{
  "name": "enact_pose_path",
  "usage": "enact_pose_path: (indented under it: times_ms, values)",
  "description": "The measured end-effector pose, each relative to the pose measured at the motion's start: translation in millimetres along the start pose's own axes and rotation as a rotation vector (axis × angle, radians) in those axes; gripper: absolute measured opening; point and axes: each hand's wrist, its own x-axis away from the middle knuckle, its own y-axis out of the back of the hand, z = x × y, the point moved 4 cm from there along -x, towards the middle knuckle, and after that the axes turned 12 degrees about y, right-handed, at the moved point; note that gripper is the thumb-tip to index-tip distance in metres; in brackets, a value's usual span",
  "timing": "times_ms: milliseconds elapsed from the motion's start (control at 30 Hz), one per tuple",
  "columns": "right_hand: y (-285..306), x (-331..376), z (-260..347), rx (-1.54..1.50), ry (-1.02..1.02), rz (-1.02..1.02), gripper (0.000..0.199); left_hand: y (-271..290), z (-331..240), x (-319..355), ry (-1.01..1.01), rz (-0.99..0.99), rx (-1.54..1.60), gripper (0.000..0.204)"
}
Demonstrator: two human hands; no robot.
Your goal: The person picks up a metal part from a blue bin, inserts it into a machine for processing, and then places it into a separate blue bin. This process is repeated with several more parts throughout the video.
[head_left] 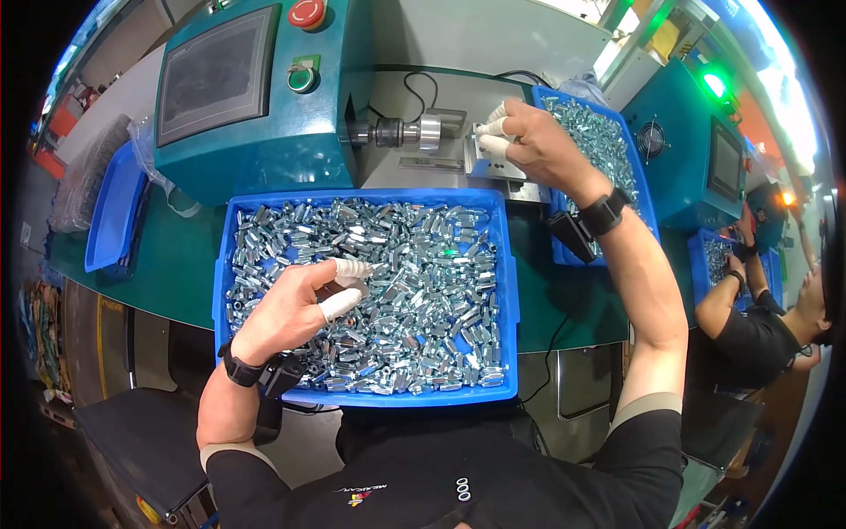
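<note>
My left hand [304, 304] hovers over a blue tray [511, 291] heaped with small shiny metal hex-shaped parts [414, 300]. White finger cots cover its thumb and fingertips, which are spread apart among the parts. My right hand [551, 150], also in white finger cots, reaches to a metal fixture block [493, 166] on the machine. Its thumb and fingers close together at the top of the block; whatever they pinch is too small to make out. Left of the block, the machine's round chuck [429, 134] faces it.
The teal machine housing [264, 163] carries a dark screen [218, 75], a red stop button [307, 12] and a green button [300, 80]. A second blue tray of parts [608, 141] stands at right. An empty blue tray [115, 212] leans at left. A co-worker [762, 326] sits far right.
</note>
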Motion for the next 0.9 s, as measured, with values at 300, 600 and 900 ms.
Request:
enact_pose_path:
  times_ms: [300,600,900]
  values:
    - [-11.3,13.3,10.3,-0.102,-0.194,-0.115,0.029,0.8,2.0,-0.9,-0.017,-0.010,0.050,0.035]
    - [-39.1,47.0,21.3,-0.645,-0.689,-0.267,0.046,-2.6,-3.5,1.1,-0.001,0.029,0.005,0.035]
    - [-35.4,26.0,8.6,-0.745,-0.685,-0.084,0.045,-5.7,-5.3,-1.9,-0.003,0.039,-0.009,0.035]
